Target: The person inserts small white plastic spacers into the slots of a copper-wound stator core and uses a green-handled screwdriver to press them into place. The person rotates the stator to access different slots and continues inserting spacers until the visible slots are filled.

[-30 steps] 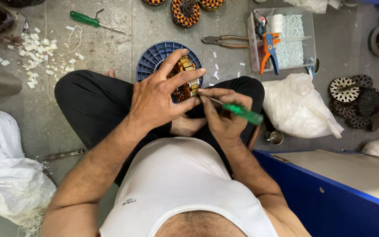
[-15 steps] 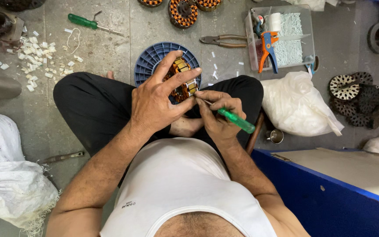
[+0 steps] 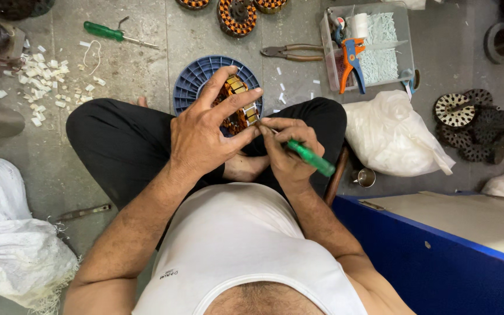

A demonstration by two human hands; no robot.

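I sit cross-legged on the floor. My left hand (image 3: 208, 131) grips a round motor stator (image 3: 239, 108) wound with copper coils, fingers spread over its top. It is held above my lap, in front of a blue slotted plastic disc (image 3: 193, 84). My right hand (image 3: 290, 151) holds a green-handled screwdriver (image 3: 310, 158) like a pen, its tip touching the stator's near edge by my left thumb.
On the floor lie a second green screwdriver (image 3: 109, 32), pliers (image 3: 290, 52), white paper scraps (image 3: 36, 81), more wound stators (image 3: 237, 14) and a clear tray (image 3: 403, 41) with an orange-blue tool. A white plastic bag (image 3: 389, 137), dark metal laminations (image 3: 476, 122) and a blue box (image 3: 438, 262) are at right.
The hands, stator and screwdriver have barely shifted. The right hand tilted the screwdriver a little, keeping its tip at the stator's edge.
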